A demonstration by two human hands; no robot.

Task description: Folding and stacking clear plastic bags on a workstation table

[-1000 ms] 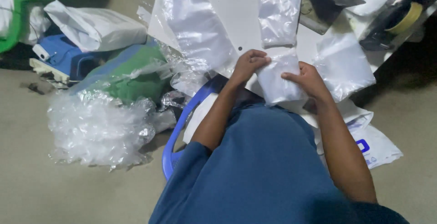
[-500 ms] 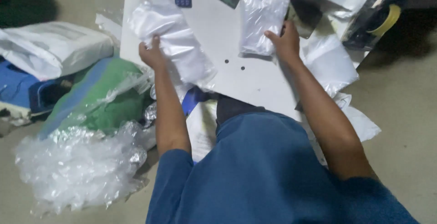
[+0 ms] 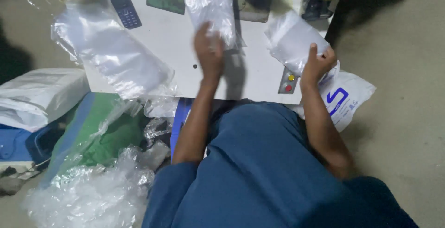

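Plastic bag (image 3: 214,12) lies far on the tabletop (image 3: 176,52), pressed flat under the left hand (image 3: 209,52). Right hand (image 3: 317,63) pinches another bag (image 3: 294,40) near the right edge, grip closed to lift it.

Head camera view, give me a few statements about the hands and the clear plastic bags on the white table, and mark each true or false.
1. The left hand rests on a small clear plastic bag at the far side of the white table. True.
2. The right hand holds a roll of yellow tape. False: it grips a clear plastic bag at the table's right edge.
3. A dark keypad phone lies on the table to the left. True.
4. The long clear plastic sleeve lies on the floor. False: it lies on the table's left part, overhanging the edge.
5. A heap of bubble wrap lies on the floor. True.
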